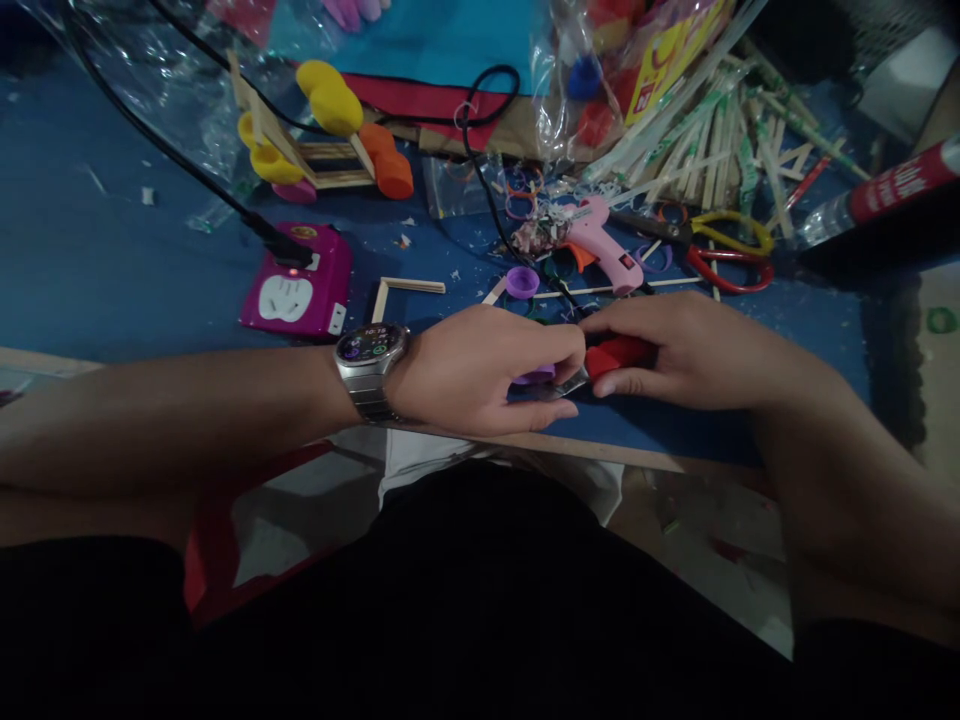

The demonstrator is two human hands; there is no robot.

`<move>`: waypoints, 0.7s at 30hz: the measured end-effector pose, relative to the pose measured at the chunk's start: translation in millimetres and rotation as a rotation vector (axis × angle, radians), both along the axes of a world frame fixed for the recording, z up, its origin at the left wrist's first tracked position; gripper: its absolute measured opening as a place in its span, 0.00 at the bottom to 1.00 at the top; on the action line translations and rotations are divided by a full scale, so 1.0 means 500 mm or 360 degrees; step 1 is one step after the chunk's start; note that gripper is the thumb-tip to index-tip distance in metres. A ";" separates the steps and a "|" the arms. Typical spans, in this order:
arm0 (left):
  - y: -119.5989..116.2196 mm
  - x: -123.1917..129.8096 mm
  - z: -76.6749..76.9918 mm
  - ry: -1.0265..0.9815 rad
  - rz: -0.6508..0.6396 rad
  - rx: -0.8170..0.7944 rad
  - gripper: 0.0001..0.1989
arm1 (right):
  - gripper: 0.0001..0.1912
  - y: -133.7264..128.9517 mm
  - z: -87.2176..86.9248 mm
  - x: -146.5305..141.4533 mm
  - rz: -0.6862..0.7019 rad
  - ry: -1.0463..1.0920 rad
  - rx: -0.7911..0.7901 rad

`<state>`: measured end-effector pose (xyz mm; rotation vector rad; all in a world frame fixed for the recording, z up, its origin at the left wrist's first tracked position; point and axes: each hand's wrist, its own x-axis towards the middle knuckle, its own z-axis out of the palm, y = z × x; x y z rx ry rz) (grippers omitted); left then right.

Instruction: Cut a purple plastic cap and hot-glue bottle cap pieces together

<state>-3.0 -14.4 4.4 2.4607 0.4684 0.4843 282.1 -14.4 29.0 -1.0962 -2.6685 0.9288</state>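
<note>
My right hand (682, 350) is closed around a red piece (611, 357) that looks like plastic bottle caps, with thumb below and fingers above. Close by on the left, my left hand (487, 370) has its index finger curled and its thumb stretched along the table edge. What its fingertips grip, if anything, is hidden. Under that hand shows a purple cap (536, 375), and a small shiny strip lies between the hands. Another purple cap (522, 282) sits just beyond my left knuckles. Behind my right hand lies a pink glue gun (604, 245).
A magenta power box (300, 285) with a plugged cable stands left. Beyond it is a stick frame with yellow caps (330, 97) and orange caps (386, 160). Scissors (727, 250), a pile of wooden sticks (712, 150) and a labelled bottle (892, 190) are at right.
</note>
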 end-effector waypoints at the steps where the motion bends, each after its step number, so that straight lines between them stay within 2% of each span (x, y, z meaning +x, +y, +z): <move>1: 0.000 0.000 0.001 -0.0015 0.0010 -0.0018 0.10 | 0.35 0.000 0.000 0.000 -0.0005 0.0001 -0.0003; 8: -0.001 0.002 0.006 -0.0080 0.0122 -0.0130 0.11 | 0.33 0.003 -0.002 0.003 -0.0011 0.0020 -0.0011; 21: 0.001 0.007 0.010 -0.0143 0.0138 -0.0196 0.10 | 0.30 0.004 0.001 0.002 -0.0017 0.0000 0.0019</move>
